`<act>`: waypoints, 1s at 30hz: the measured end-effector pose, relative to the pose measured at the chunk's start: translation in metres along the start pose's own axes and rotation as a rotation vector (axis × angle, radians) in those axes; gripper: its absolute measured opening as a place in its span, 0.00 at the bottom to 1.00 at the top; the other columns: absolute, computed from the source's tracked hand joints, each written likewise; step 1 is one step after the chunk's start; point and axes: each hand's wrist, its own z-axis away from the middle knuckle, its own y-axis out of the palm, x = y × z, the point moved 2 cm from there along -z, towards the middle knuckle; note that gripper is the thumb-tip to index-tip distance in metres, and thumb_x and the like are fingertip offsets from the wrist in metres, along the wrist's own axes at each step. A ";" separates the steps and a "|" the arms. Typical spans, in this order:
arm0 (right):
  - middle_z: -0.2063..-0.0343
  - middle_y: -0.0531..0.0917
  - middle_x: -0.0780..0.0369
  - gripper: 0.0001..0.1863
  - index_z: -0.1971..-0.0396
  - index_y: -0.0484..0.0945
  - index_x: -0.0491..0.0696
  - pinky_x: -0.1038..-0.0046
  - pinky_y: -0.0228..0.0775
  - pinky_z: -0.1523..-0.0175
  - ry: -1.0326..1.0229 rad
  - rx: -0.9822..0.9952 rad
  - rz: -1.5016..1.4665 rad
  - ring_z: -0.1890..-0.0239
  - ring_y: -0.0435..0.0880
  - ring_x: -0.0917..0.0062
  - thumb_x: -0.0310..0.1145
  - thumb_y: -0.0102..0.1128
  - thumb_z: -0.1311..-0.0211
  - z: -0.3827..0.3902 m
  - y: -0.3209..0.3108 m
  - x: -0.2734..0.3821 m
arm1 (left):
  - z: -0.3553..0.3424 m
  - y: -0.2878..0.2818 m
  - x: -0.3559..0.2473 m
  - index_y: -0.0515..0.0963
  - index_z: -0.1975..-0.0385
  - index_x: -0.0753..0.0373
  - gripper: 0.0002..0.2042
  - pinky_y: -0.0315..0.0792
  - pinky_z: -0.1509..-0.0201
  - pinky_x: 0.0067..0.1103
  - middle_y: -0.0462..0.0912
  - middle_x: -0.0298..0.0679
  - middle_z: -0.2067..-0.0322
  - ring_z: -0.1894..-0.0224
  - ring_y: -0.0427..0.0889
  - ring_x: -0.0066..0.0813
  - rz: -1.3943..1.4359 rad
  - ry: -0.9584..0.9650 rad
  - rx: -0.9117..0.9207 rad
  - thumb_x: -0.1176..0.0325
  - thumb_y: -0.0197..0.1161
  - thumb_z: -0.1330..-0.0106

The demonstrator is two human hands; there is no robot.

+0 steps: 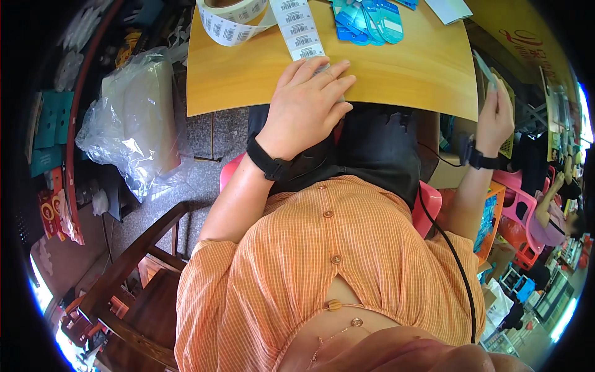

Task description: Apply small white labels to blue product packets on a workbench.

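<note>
My left hand [310,105] lies at the table's near edge with fingers stretched out. Its fingertips rest by the loose end of a strip of white barcode labels [297,28]; what is under the palm is hidden. The strip runs off a label roll [232,28] at the far left of the table. At the table's right edge my right hand [497,118] is raised and pinches a thin blue-green card tag [484,67], seen nearly edge-on. A fanned pile of similar blue card tags [369,22] lies at the far middle.
The yellow wooden table [248,77] ends just before my lap. A white paper [449,9] lies at its far right. A clear plastic bag [136,118] stands left, near a dark wooden chair [145,297]. A black cable [455,254] hangs down my right side. Another person [548,220] sits far right.
</note>
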 end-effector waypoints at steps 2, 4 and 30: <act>0.42 0.89 0.54 0.16 0.41 0.87 0.47 0.66 0.76 0.32 0.030 0.053 0.038 0.36 0.86 0.63 0.35 0.64 0.22 -0.014 0.006 -0.010 | 0.000 0.001 0.000 0.84 0.42 0.58 0.21 0.71 0.29 0.44 0.83 0.37 0.34 0.33 0.77 0.50 -0.003 -0.001 -0.009 0.63 0.74 0.36; 0.33 0.83 0.52 0.24 0.33 0.82 0.45 0.66 0.68 0.25 0.043 0.318 -0.030 0.27 0.78 0.62 0.41 0.64 0.22 -0.017 0.028 -0.003 | 0.000 0.001 0.000 0.85 0.42 0.57 0.21 0.71 0.29 0.44 0.83 0.37 0.34 0.33 0.77 0.50 0.002 -0.008 -0.012 0.63 0.73 0.35; 0.37 0.81 0.55 0.24 0.40 0.83 0.44 0.57 0.72 0.29 -0.412 0.555 -0.300 0.32 0.77 0.53 0.36 0.73 0.32 0.057 0.059 0.145 | 0.000 -0.002 0.026 0.85 0.45 0.61 0.18 0.78 0.38 0.39 0.89 0.45 0.48 0.43 0.85 0.51 0.123 -0.096 -0.166 0.82 0.60 0.33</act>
